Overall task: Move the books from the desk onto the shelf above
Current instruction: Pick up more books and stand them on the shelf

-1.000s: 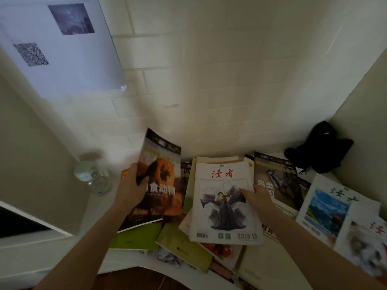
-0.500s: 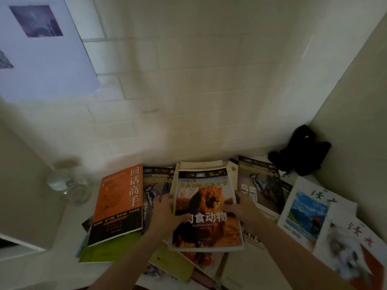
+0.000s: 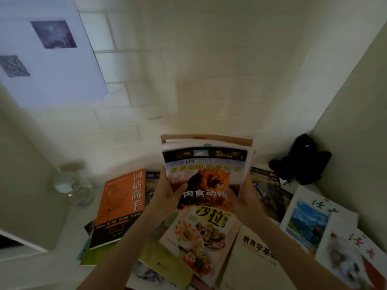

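A small stack of books [image 3: 206, 164], topped by one with a lion on its cover, is held tilted above the desk. My left hand [image 3: 167, 195] grips its left edge and my right hand [image 3: 244, 197] grips its right edge, thumbs on the cover. Under the stack a salad cookbook [image 3: 201, 241] lies on the desk [image 3: 52, 268]. An orange book [image 3: 120, 206] lies to the left, a white book with black characters [image 3: 251, 258] to the lower right, and magazines [image 3: 310, 218] at the far right. The shelf above is out of view.
A clear glass jar [image 3: 71, 185] stands at the desk's left back. A black object [image 3: 301, 162] sits in the right back corner. A tiled wall [image 3: 188, 80] rises behind, with a white poster [image 3: 48, 53] at upper left. A side panel [image 3: 356, 122] closes the right.
Both hands have lifted the lion book together with the books under it off the desk. The salad cookbook beneath is now uncovered.
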A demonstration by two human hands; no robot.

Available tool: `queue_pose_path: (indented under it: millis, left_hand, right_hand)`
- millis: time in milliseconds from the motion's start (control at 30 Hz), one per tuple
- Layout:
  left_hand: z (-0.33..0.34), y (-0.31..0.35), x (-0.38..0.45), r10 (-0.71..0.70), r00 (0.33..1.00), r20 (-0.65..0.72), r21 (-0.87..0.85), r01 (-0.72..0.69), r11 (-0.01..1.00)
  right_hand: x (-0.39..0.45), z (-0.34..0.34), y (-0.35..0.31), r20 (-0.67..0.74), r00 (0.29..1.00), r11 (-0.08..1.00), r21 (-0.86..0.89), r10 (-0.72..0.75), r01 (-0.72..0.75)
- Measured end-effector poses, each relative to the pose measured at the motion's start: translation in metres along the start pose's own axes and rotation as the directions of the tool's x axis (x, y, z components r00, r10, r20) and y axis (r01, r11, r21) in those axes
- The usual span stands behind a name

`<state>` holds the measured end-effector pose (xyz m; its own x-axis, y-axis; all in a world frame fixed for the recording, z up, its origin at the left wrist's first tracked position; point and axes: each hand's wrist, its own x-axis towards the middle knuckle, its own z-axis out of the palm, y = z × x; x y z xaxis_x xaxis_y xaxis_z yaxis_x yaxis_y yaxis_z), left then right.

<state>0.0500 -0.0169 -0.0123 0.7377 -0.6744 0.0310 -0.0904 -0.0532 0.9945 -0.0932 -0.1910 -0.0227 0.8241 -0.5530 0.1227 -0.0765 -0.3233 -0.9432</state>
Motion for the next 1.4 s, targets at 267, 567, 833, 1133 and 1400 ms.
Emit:
queue_pose_path:
  millis: [267,567,833,1133,1400]
  left_hand:
    - [0.008,-0.048,-0.015,-0.115,0.992,-0.046,-0.097,0.111,0.989]
    - [-0.019,0.014,-0.016,0.013,0.978,-0.208,-0.067,-0.027,0.997]
    - [-0.149,0.125,-0.119,0.285,0.839,-0.464,0.14,-0.248,0.959]
    - [-0.251,0.255,-0.274,0.499,0.363,-0.786,0.431,-0.256,0.865]
    - [-0.338,0.427,-0.26,0.626,0.3,-0.72,0.525,-0.353,0.774]
  right_hand:
    - [-0.012,0.033,0.036,-0.044,0.984,0.98,0.108,0.172,-0.166]
    - [0.004,0.04,-0.044,-0.099,0.992,0.988,0.127,-0.075,0.087]
    - [0.001,0.128,-0.193,0.087,0.921,0.903,0.247,-0.38,0.35]
    - [-0.065,0.23,-0.381,0.221,0.669,0.674,0.49,-0.709,0.553]
    - [-0.008,0.253,-0.583,0.051,0.563,0.53,0.415,-0.825,0.74]
